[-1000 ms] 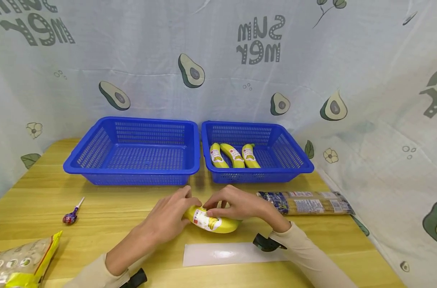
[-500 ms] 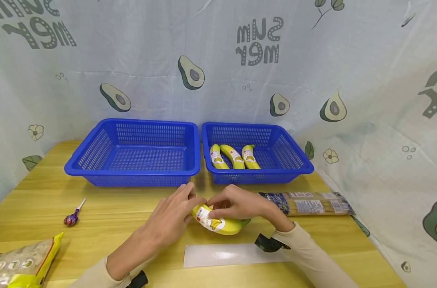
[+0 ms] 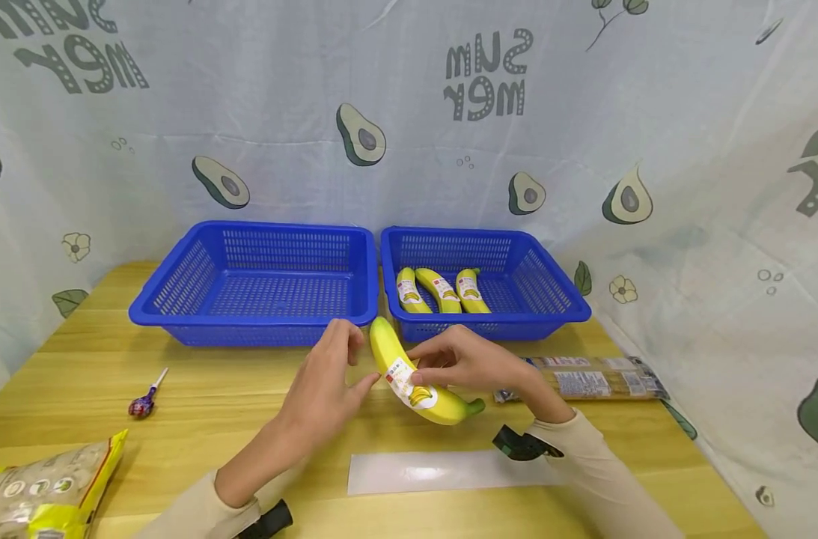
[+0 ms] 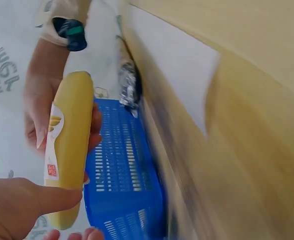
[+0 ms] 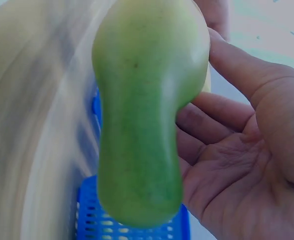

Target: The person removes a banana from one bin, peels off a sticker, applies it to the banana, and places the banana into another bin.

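A yellow banana (image 3: pixel 450 409) with a white picture label hangs tilted above the table, its green stem end toward the lower right. My right hand (image 3: pixel 472 361) grips it at the middle, thumb on the label side. In the right wrist view the green stem end (image 5: pixel 139 165) fills the centre, hiding part of that hand. My left hand (image 3: pixel 321 389) is beside the banana's upper end, with thumb and fingers spread apart. The left wrist view has its thumb (image 4: pixel 59 199) overlapping the banana's lower end; whether they touch I cannot tell.
Behind stand two blue baskets, the left one (image 3: pixel 254 320) and the right one (image 3: pixel 503 317), which holds three labelled bananas (image 3: pixel 439 290). A noodle pack (image 3: pixel 584 379) lies at right, a white strip (image 3: pixel 418 473) in front. Leftward are a lollipop (image 3: pixel 142 405) and a bagged product (image 3: pixel 52 486).
The banana has risen and turned, its far end now pointing up toward the baskets. My left hand has let go of that end, while the right hand keeps its grip.
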### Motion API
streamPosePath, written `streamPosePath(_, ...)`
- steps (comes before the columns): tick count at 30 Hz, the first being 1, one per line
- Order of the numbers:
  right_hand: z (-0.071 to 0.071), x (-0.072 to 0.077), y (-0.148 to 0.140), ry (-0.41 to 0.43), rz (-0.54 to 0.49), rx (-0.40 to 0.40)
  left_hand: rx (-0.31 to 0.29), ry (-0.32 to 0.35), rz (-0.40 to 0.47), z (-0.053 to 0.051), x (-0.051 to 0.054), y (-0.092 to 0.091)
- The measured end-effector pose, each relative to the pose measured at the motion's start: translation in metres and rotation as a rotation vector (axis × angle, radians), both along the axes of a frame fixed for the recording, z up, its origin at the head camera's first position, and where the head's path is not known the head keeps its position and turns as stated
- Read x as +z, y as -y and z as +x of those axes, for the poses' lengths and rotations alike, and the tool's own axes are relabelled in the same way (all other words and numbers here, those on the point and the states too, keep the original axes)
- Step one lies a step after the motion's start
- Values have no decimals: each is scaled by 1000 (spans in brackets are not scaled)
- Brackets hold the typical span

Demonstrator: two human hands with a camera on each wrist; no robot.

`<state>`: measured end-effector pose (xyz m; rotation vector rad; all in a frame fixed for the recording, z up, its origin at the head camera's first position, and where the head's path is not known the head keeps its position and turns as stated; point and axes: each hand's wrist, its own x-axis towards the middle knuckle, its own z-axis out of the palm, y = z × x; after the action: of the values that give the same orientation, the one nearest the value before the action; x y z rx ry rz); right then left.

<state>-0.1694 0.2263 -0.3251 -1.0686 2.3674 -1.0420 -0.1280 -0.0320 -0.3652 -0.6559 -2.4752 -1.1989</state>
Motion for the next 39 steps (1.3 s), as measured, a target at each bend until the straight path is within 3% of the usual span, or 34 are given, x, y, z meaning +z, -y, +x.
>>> streamPosePath(6, -1, 13, -11, 50, -57, -71, -88, 365, 353, -5, 2, -12)
streamPosePath(10, -3, 19, -17, 51, -102, -131, -164, 562, 570, -7, 6, -29)
streamPosePath(13, -6, 23, -21, 29, -134, -190, -174, 684, 724, -12, 9, -42)
streamPosePath(18, -9, 31, -28, -13, -148, -308, -126, 834, 918, -25, 9, -55)
streamPosePath(21, -12, 35, -32, -29, -142, -374, -105, 896, 1040, -33, 7, -60)
streamPosePath(27, -18, 42, -39, -33, -104, -460, -39, 921, 1231, -46, 4, -66)
streamPosePath(39, -41, 57, -56, -32, -29, -525, 63, 975, 1440, -60, 8, -70)
